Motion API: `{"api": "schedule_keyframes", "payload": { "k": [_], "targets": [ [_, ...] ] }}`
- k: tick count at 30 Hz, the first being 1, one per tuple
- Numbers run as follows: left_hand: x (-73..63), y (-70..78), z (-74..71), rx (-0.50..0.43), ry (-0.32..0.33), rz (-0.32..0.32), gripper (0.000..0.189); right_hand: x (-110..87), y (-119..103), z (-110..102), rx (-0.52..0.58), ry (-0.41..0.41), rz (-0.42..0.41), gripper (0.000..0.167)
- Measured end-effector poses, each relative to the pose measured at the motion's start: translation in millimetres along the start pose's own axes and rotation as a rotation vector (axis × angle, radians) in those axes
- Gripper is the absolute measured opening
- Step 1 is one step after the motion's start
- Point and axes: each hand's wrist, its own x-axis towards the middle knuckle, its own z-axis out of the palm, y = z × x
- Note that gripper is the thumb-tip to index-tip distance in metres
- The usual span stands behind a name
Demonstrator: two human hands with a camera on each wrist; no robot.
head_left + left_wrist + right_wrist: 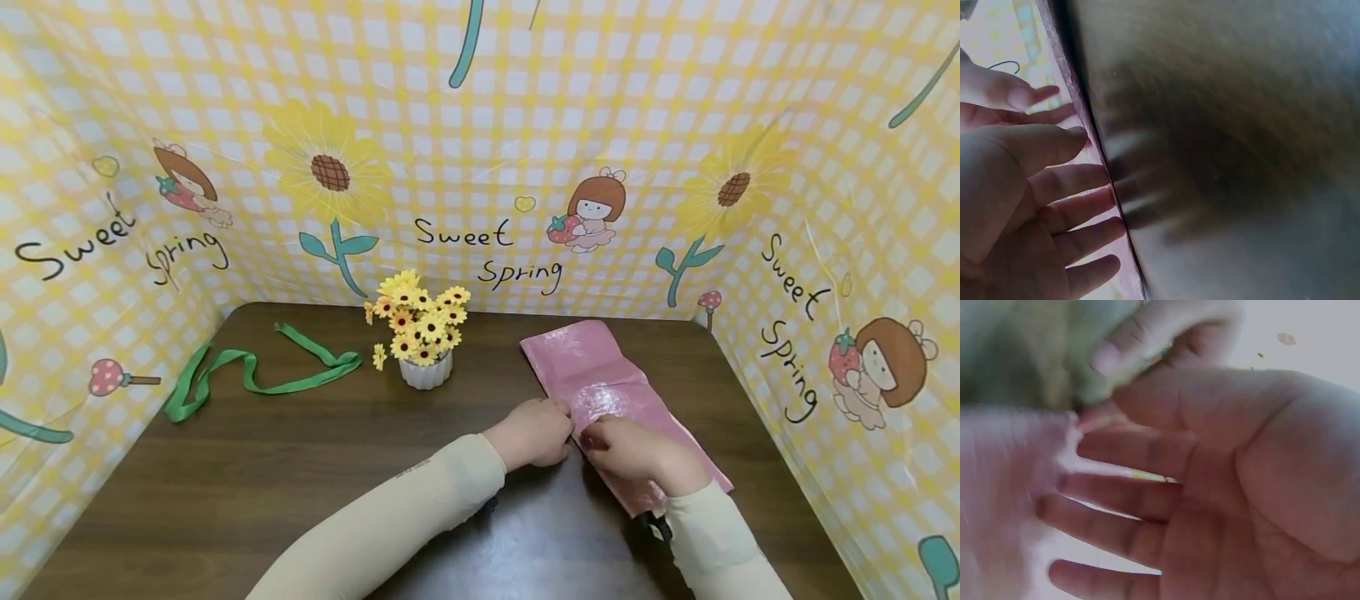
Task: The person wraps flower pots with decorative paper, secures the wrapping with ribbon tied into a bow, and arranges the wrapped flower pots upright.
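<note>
A pink folded sheet (570, 358) with a glossy surface lies aslant on the right half of the table, its kind unclear. Along its left edge my left hand (534, 433) rests its fingertips; the left wrist view shows those fingers (1085, 240) fairly straight and spread, with the thumb apart from them. Close beside it, my right hand (637, 454) lies over the sheet and pinches that same edge between thumb and forefinger. Its other fingers (1104, 528) extend loosely, blurred in the right wrist view. The sheet's underside is hidden.
A white ribbed pot (426, 372) of yellow artificial flowers (420, 321) stands at the back of the brown table (247, 483). Left of it a green ribbon (262, 379) lies in loose bends. Yellow checked cloth (465, 158) hangs behind and along both sides.
</note>
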Motion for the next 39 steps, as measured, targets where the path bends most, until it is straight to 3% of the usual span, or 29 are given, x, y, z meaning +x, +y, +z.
{"api": "schedule_keyframes", "payload": {
  "k": [4,8,13,20,24,33,39],
  "targets": [
    [-0.7,-6.3,2.7,-0.006,-0.001,-0.019,0.023,-10.7,9,-17,0.047,-0.032,0.059,0.035],
    [-1.5,-15.4,6.1,-0.053,0.001,-0.027,0.025,-23.0,22,-38,0.029,0.035,0.181,0.040],
    [0.6,-24.4,8.5,-0.097,0.029,-0.027,0.029,-34.4,46,-56,0.002,0.096,0.271,0.040],
    [2.0,-28.0,9.4,-0.082,0.048,-0.029,0.028,-27.9,90,-43,-0.060,0.220,0.302,0.022],
    [3.0,-29.4,11.4,-0.080,0.051,-0.023,0.031,-23.3,106,-32,-0.051,0.220,0.356,0.015],
    [4.2,-28.5,10.6,-0.101,0.064,-0.016,0.033,-20.3,112,-19,-0.006,0.159,0.387,0.009],
    [5.2,-26.5,12.2,-0.092,0.064,-0.018,0.033,-23.7,109,-20,0.036,0.166,0.317,0.011]
  ]
}}
